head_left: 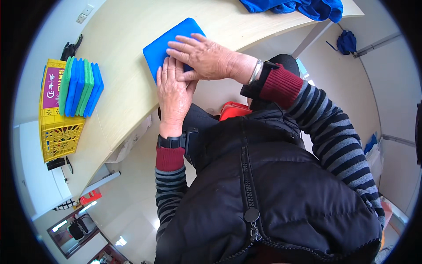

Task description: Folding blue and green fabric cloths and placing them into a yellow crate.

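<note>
A blue folded cloth (165, 42) lies flat near the table's front edge. My left hand (172, 90) rests on its near edge with the fingers stretched out. Across the cloth's right side lies my right hand (200, 57), palm down, its fingers spread and its thumb by the left hand's knuckles. Neither hand grips anything; the palms and the cloth beneath them are hidden. Left of the cloth, several folded green and blue cloths (81, 88) stand on edge in a row, leaning against a yellow plastic basket (63, 136).
The pale wooden table (123, 26) curves around in front of me. A heap of blue cloth (299, 9) lies at its far right. Behind the row of cloths is a black object (70, 48). Below the table edge, near my lap, sits a red container (234, 110).
</note>
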{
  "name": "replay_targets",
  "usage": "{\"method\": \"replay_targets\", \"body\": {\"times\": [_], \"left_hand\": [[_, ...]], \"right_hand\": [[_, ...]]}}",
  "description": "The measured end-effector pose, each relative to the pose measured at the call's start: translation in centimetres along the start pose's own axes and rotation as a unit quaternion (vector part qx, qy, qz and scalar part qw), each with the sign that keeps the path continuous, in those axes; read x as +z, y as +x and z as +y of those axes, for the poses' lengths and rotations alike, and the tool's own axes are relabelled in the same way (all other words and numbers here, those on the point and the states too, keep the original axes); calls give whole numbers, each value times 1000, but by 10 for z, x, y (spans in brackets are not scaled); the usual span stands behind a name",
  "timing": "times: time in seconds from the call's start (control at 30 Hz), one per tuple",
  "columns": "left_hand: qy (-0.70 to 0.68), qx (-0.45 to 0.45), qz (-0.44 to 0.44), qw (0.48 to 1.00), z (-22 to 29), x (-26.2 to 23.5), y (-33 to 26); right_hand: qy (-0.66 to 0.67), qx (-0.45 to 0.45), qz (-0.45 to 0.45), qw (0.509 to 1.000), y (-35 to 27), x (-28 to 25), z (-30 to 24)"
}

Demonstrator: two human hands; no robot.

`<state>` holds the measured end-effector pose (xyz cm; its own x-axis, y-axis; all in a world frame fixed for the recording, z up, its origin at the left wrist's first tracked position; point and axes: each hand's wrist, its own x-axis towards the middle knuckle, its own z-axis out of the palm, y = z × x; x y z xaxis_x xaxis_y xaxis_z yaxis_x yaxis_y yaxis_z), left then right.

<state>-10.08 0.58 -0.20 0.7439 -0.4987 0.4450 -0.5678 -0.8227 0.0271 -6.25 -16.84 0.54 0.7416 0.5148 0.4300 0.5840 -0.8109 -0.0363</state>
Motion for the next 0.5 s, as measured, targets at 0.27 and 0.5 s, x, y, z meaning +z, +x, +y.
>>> {"method": "replay_targets", "body": {"times": [0.27, 0.5], "left_hand": [[57, 15, -17, 998, -9, 6, -10], [42, 25, -11, 999, -16, 1, -14]], "right_hand": [[-4, -82, -34, 996, -16, 5, 9], [-22, -92, -37, 995, -28, 1, 23]]}}
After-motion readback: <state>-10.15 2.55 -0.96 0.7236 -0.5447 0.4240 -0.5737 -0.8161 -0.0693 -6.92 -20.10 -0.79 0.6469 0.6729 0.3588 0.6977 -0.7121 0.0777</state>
